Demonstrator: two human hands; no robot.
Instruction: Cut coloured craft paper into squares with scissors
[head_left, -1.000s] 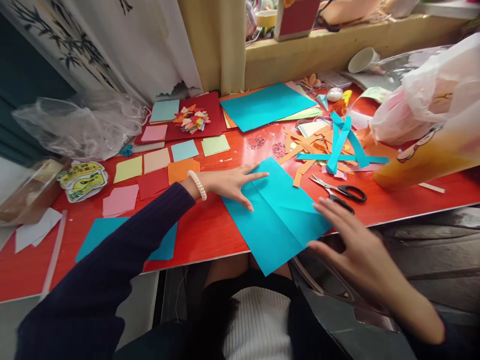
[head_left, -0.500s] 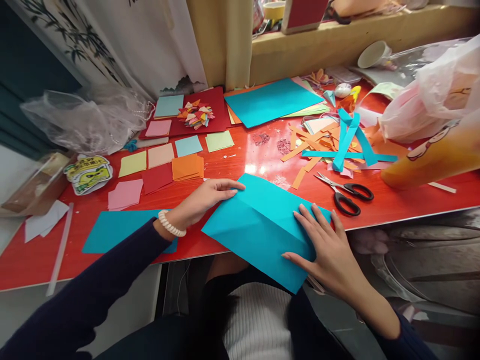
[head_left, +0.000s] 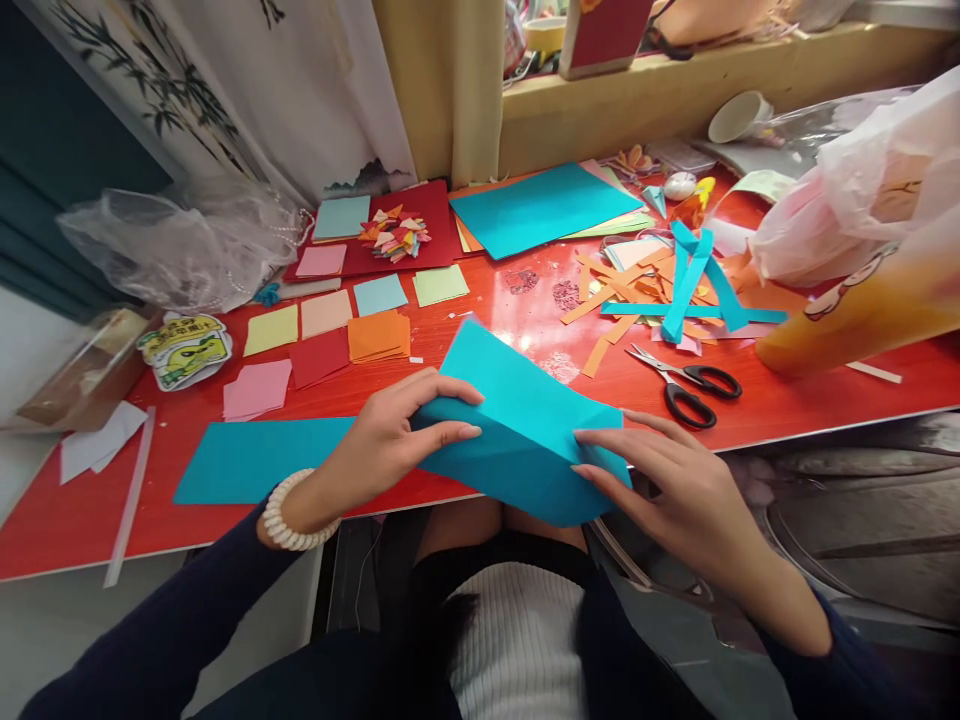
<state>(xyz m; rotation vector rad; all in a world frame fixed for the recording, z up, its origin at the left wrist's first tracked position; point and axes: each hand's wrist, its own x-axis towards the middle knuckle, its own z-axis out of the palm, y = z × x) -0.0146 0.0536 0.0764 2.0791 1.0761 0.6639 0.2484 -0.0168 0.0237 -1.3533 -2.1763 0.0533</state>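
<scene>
A creased sheet of blue paper (head_left: 525, 400) is held over the front edge of the red table, bent along a fold across its middle. My left hand (head_left: 405, 425) pinches the paper's left side between thumb and fingers, with the fold running out from there. On the other side, my right hand (head_left: 660, 470) grips the right end, thumb and index finger at the crease. Another piece of blue paper (head_left: 247, 460) lies flat beside my left wrist. Scissors with black handles (head_left: 690, 390) rest on the table beyond my right hand.
Stacks of small coloured squares, among them orange paper squares (head_left: 379, 338), stand at the left. Orange paper strips (head_left: 600, 300) and blue strips (head_left: 690, 285) are heaped at the right, near a yellow-orange bottle (head_left: 847, 320). A larger blue sheet (head_left: 551, 210) lies at the back.
My left hand has moved from the paper's far corner to pinch its left side. My right hand has gone from lying flat to gripping the end. The paper is now bent up along its crease.
</scene>
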